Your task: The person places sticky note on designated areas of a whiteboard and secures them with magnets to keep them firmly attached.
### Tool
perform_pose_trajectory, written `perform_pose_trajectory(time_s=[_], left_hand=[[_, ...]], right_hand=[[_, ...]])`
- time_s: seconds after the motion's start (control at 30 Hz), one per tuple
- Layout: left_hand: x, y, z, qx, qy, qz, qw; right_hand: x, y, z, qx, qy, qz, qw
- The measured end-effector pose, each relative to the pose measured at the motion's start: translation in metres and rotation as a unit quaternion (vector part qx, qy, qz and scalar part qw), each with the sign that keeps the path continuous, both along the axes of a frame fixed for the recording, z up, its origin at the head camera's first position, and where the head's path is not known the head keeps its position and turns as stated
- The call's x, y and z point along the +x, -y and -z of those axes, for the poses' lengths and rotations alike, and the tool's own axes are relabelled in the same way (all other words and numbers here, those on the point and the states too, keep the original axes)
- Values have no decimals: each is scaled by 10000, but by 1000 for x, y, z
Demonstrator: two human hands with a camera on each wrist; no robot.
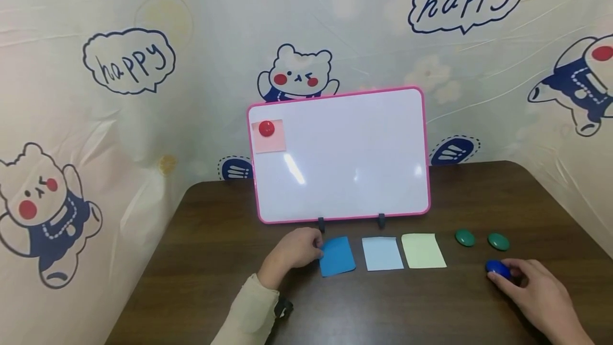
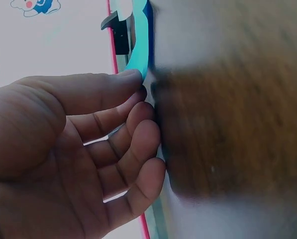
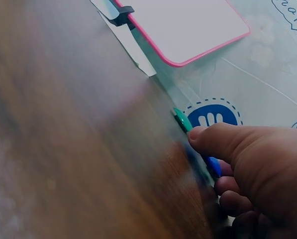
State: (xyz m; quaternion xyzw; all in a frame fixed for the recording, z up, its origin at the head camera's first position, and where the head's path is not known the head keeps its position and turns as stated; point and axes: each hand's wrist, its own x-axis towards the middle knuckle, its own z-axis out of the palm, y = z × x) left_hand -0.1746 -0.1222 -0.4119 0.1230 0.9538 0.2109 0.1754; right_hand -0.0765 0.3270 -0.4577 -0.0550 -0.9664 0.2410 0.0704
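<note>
My left hand (image 1: 298, 249) pinches the left edge of a dark blue paper square (image 1: 337, 257) on the table, thumb against fingertips. In the left wrist view the paper (image 2: 142, 40) bends up from the thumb tip. At the right, my right hand (image 1: 538, 289) grips a round blue magnet (image 1: 498, 269) between thumb and fingers, close over the tabletop. The right wrist view shows the blue magnet (image 3: 213, 166) partly hidden behind the thumb. Two green round magnets, one on the left (image 1: 464, 237) and one on the right (image 1: 498, 241), lie just beyond that hand.
A pink-framed whiteboard (image 1: 345, 164) stands on small black feet at the back. A red magnet (image 1: 266, 128) holds a pink paper square (image 1: 270, 145) at its upper left. Light blue (image 1: 382, 254) and pale green (image 1: 423, 251) paper squares lie in a row on the brown table (image 1: 373, 307).
</note>
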Motion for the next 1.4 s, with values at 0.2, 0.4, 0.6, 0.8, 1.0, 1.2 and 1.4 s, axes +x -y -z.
perform_pose_trajectory(time_s=[0.2,0.4,0.6,0.8,1.0,1.2,1.4], left_hand=[[0,2,0,71,-67,38,9999],[-1,4,0,193,-161,70,9997],[-1,6,1,357,-168,-3,9992],[-1,9,0,632,-175,-88,9978],[-4,11,-1,780,-147,-83,9968],[-6,14,-1,945,-136,-124,9954],[-7,15,-2,1042,-71,-245,9942]], right_hand=[[0,0,-1,-67,57,50,9999],[-1,1,-2,-49,69,49,10000],[-2,0,-1,-51,126,84,9999],[-2,0,-2,-41,192,68,9998],[-1,0,-1,-12,128,55,9999],[0,0,-1,-14,101,56,9999],[0,-1,0,4,20,15,10000]])
